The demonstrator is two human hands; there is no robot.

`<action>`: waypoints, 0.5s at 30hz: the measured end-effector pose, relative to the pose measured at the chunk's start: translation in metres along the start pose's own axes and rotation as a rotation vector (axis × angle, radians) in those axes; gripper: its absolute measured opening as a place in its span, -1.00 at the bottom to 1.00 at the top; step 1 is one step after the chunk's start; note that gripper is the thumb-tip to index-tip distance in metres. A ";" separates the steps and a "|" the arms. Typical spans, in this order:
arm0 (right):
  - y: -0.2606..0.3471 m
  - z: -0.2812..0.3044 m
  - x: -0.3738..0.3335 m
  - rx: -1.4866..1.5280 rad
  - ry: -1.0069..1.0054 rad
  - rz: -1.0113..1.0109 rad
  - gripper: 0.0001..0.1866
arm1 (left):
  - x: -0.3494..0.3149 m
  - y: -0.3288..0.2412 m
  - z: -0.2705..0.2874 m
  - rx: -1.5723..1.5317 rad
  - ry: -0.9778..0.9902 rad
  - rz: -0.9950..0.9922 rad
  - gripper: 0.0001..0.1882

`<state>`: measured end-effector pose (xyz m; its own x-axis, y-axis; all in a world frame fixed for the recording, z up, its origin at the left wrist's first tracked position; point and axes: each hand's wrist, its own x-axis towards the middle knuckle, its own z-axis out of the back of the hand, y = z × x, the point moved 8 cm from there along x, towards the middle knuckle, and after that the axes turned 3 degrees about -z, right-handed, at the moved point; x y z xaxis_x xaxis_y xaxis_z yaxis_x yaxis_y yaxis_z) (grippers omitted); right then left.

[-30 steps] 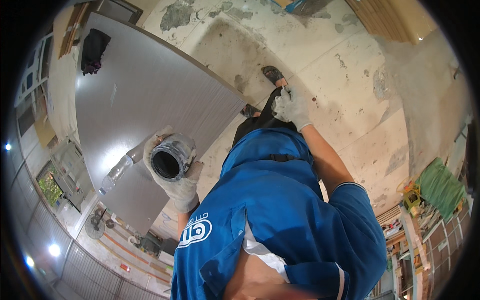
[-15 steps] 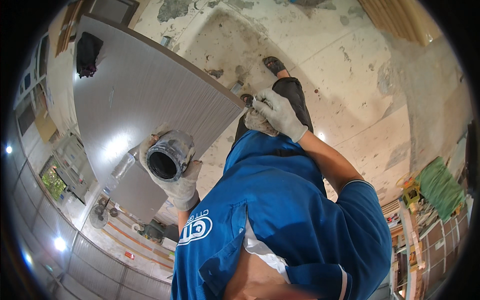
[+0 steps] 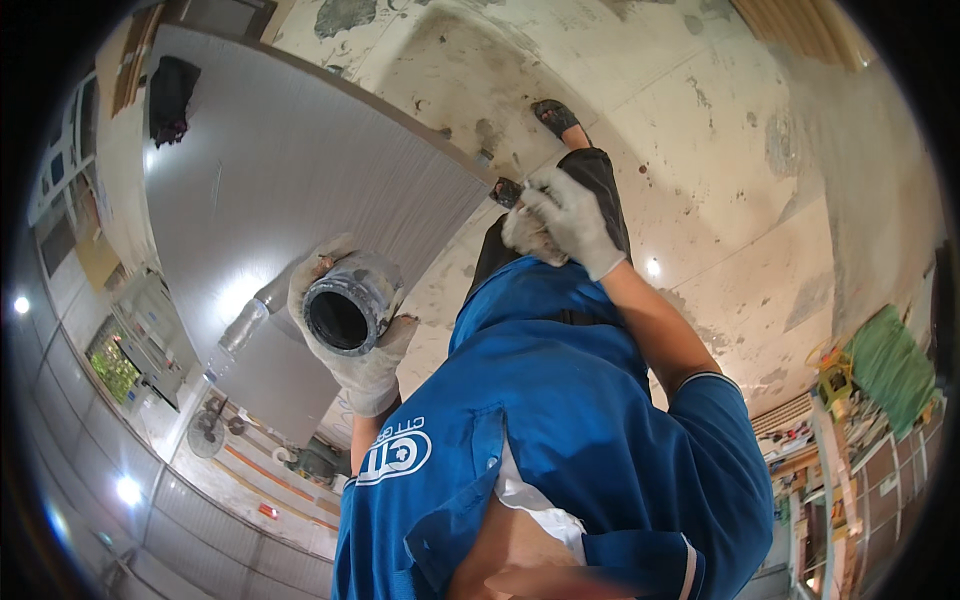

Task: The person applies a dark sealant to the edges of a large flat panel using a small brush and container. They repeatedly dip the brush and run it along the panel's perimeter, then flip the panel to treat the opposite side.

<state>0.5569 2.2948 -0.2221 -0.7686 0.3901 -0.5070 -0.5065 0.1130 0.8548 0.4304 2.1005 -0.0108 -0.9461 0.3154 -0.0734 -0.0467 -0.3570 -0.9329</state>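
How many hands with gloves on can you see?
2: the left hand is around a dark round container; the right hand is by the black trousers.

I see a dark, crumpled cloth [image 3: 172, 100] at upper left. Greenery [image 3: 115, 368] shows through an opening farther down. A fan [image 3: 205, 430] stands at lower left, a bright lamp [image 3: 128, 490] near it. At right I have a green cloth [image 3: 893, 370] beside something yellow [image 3: 836, 383]; brown boards [image 3: 805, 30] fill the top corner.
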 end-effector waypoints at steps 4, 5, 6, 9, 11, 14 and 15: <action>0.036 0.037 0.012 -0.186 0.124 0.178 -0.80 | -0.014 0.003 0.006 -0.046 -0.045 0.014 0.02; 0.049 0.043 0.015 -0.296 0.146 0.264 -0.80 | -0.017 0.003 0.007 -0.047 -0.064 0.005 0.01; 0.065 0.046 0.017 -0.389 0.159 0.376 -0.81 | -0.020 0.003 0.007 -0.051 -0.080 -0.008 0.00; 0.091 0.042 0.025 -0.583 0.263 0.530 -0.82 | -0.027 -0.001 0.005 -0.046 -0.132 -0.043 -0.04; 0.100 0.038 0.032 -0.658 0.306 0.583 -0.85 | -0.033 -0.004 0.002 -0.036 -0.177 -0.057 -0.06; 0.101 0.030 0.039 -0.721 0.377 0.624 -0.87 | -0.041 -0.007 -0.002 -0.030 -0.256 -0.034 -0.07; 0.099 0.028 0.041 -0.734 0.403 0.616 -0.88 | -0.044 -0.006 -0.003 -0.036 -0.285 -0.007 -0.06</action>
<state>0.4858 2.3473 -0.1550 -0.9801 -0.1581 -0.1201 0.0089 -0.6392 0.7690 0.4736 2.0911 -0.0028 -0.9979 0.0565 0.0304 -0.0471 -0.3229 -0.9453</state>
